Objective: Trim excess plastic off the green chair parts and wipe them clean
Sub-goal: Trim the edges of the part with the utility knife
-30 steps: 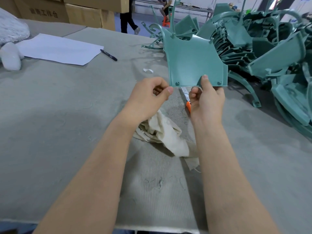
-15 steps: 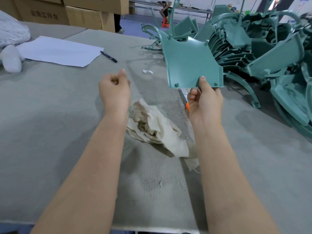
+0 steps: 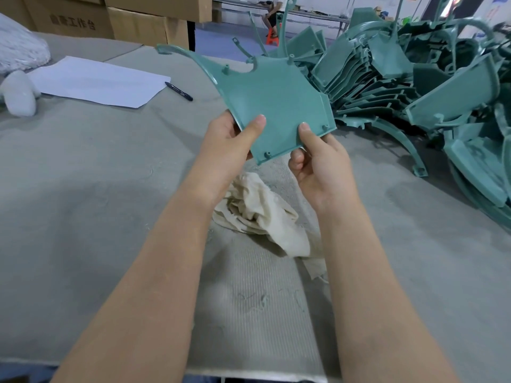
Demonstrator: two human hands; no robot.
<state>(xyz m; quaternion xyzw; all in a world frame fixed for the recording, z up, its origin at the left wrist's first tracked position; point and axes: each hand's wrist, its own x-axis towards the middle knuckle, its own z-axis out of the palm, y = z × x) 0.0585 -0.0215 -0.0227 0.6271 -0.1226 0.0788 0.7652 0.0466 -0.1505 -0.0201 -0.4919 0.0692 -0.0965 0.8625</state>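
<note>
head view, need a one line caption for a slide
Both bare hands, left hand and right hand, hold a green chair part above a crumpled cream cloth, beside a pile of green parts.

Chair-part pile (image 3: 442,87) cut off at right edge

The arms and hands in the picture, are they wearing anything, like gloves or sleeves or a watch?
No. The left hand and the right hand are bare, with no gloves and no rings that show. Both forearms are bare too, right down to the bottom of the picture: no sleeves, no watch, no bracelet. The fingernails look short and plain.
</note>
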